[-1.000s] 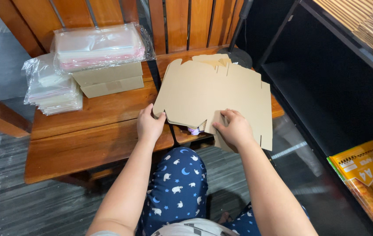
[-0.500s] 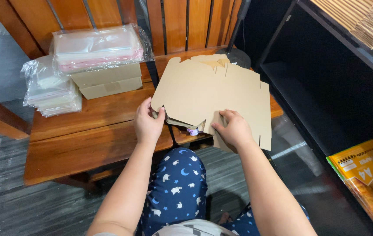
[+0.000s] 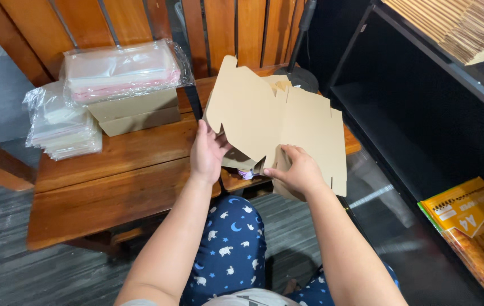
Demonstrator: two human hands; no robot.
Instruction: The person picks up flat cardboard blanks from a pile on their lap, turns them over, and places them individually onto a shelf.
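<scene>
My left hand (image 3: 208, 152) and right hand (image 3: 298, 170) have their fingers pinching the flat brown die-cut cardboard box blank (image 3: 287, 122) by its near edge (light, stiff, creasable; I judge it best gripped near the fold lines)

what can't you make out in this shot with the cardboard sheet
Head view only:
- Under the flat cardboard sheet: a small purple thing, mostly hidden by the sheet and the left hand.
- Right hand: its fingertips curl behind the sheet's lower flap.
- Contents of the clear plastic packs: blurred by the wrapping.
- Cardboard stack on the black shelf: cut off by the top edge.
</scene>
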